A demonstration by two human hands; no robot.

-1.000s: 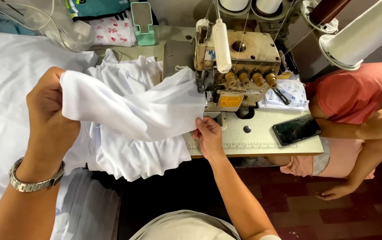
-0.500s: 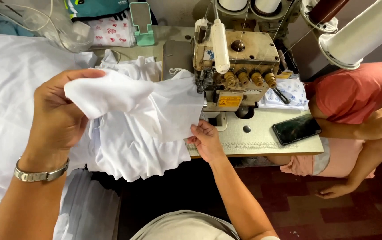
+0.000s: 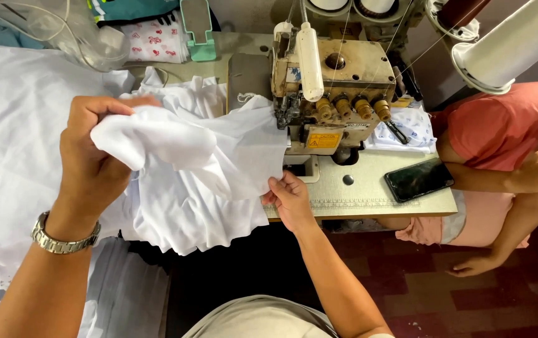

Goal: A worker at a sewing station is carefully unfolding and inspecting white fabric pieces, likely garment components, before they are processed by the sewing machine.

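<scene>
Left hand: the left hand, steel watch on its wrist, is bunched tight round one end of the white cotton fabric piece, held up over the desk's left side.
Fabric: that white piece stretches from there across to the machine's needle area, with more loose white cloth hanging off the desk's front edge under it.
Right hand: the right hand pinches the piece's lower right corner, right at the front edge.
Machine: beige, worn overlock sewing machine sits toward the desk's back edge.
Phone: black smartphone lies flat near the front right corner.
Beyond: someone in a pink top sits just off the desk's right edge.
</scene>
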